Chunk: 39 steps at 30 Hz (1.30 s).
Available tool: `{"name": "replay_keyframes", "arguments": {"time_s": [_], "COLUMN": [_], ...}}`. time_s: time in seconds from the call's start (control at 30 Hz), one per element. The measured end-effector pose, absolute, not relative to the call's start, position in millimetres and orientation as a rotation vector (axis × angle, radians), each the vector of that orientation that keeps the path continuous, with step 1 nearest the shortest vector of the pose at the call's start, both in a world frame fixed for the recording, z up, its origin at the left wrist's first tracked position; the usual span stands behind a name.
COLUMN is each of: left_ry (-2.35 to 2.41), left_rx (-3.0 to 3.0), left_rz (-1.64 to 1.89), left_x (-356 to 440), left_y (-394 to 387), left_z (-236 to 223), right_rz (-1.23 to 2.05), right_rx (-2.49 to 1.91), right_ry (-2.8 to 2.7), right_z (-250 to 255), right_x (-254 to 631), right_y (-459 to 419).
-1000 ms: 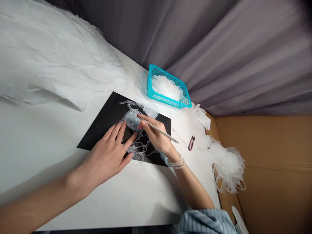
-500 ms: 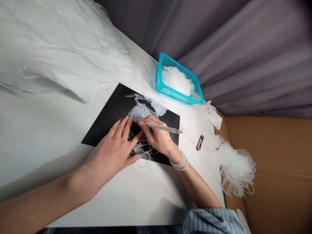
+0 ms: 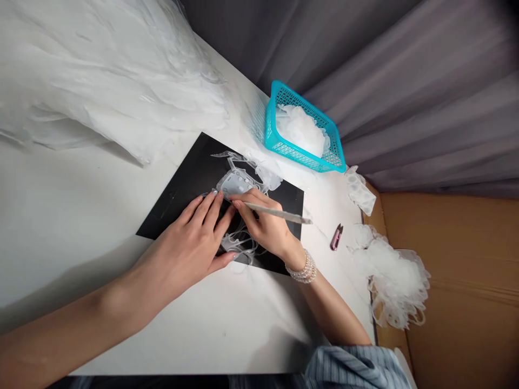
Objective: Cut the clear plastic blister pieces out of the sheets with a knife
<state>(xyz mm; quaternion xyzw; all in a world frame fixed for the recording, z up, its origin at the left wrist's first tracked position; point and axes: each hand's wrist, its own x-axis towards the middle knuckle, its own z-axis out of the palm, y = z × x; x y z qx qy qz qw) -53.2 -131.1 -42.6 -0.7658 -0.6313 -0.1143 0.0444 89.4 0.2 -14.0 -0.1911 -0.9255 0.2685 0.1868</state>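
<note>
My left hand (image 3: 194,237) lies with its fingers spread over a black mat (image 3: 182,183), its fingertips pressing the lower edge of a thin translucent sheet piece (image 3: 235,182) with small cut-out shapes. In my right hand (image 3: 265,224) is a slim, pale, wrapped stick-like tool (image 3: 284,214), held like a pen. Its tip, partly hidden by my fingers, is at the edge of the sheet piece. Loose translucent strips (image 3: 241,243) lie on the mat below, between my hands.
A turquoise basket (image 3: 300,156) holding white translucent pieces stands at the back. Pink thread snips (image 3: 336,237) lie to the right. A large pile of white sheets (image 3: 113,81) covers the back left. White scraps (image 3: 399,281) hang over the table's right edge beside a cardboard box (image 3: 462,259).
The view has shifted slightly, so the basket and snips appear a little further right. Both hands keep nearly the same place on the mat, and the tool stays in my right hand.
</note>
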Motion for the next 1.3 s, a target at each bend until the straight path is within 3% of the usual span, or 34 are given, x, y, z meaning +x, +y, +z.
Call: {"name": "replay_keyframes", "arguments": {"time_s": [0.4,0.9,1.3], "left_ry": [-1.957,-1.907,-1.916], "left_rx": [-2.303,-2.352,-2.302], "left_rz": [-0.281,-0.346,-0.554], "left_x": [-51.1,-55.8,-54.5], "left_y": [-129.3,-129.7,-126.9], "left_z": [-47.2,-43.3,-44.5], "right_rz": [0.736,0.168,0.25], "right_rx": [-0.519,-0.301,-0.276], "right_ry": [-2.637,-2.898,-2.939], "right_z": [-14.7,-15.1,-14.6], "right_x": [87.5,98.3,104.2], "right_y": [2.2,-5.7,-0.2]}}
